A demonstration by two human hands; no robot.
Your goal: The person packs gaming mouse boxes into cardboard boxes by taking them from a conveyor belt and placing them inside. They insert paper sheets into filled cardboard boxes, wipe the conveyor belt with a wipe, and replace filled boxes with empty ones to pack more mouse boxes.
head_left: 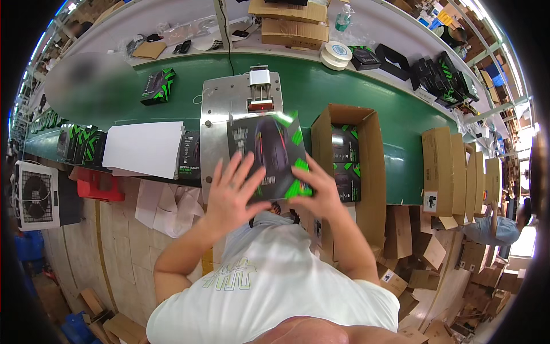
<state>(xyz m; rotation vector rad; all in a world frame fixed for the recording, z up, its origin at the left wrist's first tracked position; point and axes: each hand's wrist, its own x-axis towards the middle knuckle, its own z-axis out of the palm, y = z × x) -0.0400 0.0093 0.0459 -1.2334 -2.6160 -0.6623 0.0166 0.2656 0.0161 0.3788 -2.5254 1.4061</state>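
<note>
I have the left hand (pixel 231 198) with fingers spread on the box (pixel 272 146), can't tell whether the right hand (pixel 319 194) grips it, and uneven pushing could tip it.

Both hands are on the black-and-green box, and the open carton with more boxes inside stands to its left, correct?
Side is wrong: the head view shows the open carton, more boxes inside, to the right of the black-and-green box. Left hand and right hand are on that box.

a green-topped bench (pixel 401 152) stands on a pale tiled floor (pixel 123 252), a white ledge (pixel 375 35) behind it, strip lights (pixel 511 60) glowing at upper right.
</note>
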